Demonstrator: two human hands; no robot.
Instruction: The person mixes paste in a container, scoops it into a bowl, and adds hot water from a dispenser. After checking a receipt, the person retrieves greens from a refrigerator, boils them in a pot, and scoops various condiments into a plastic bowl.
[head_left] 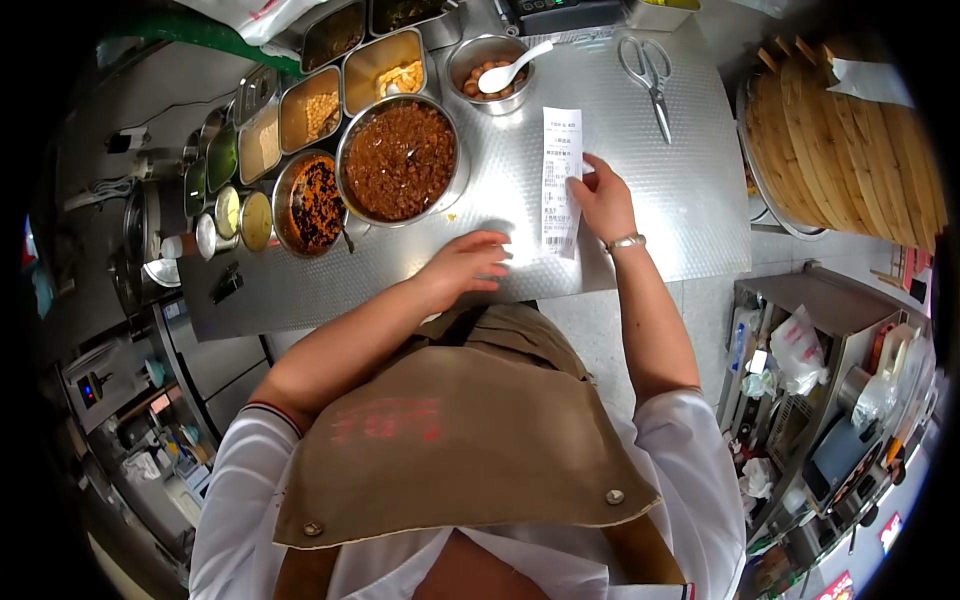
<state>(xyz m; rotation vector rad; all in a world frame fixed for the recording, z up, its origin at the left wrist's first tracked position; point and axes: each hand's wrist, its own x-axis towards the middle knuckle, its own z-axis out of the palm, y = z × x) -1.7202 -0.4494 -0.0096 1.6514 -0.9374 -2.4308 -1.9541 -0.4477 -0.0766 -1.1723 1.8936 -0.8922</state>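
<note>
A long white printed receipt lies over the metal counter. At its right edge, my right hand is closed on it, with the thumb on the printed side. My left hand is over the counter's near edge, left of the receipt, fingers apart and holding nothing. Beyond my left hand stands a large steel bowl of reddish-brown chunky sauce. Further back is a smaller steel bowl of round brown items, with a white spoon resting in it.
Scissors lie at the back right of the counter. On the left are a chili-and-black topping bowl and several steel tubs of toppings. Stacked bamboo steamers stand right, above a cluttered shelf unit.
</note>
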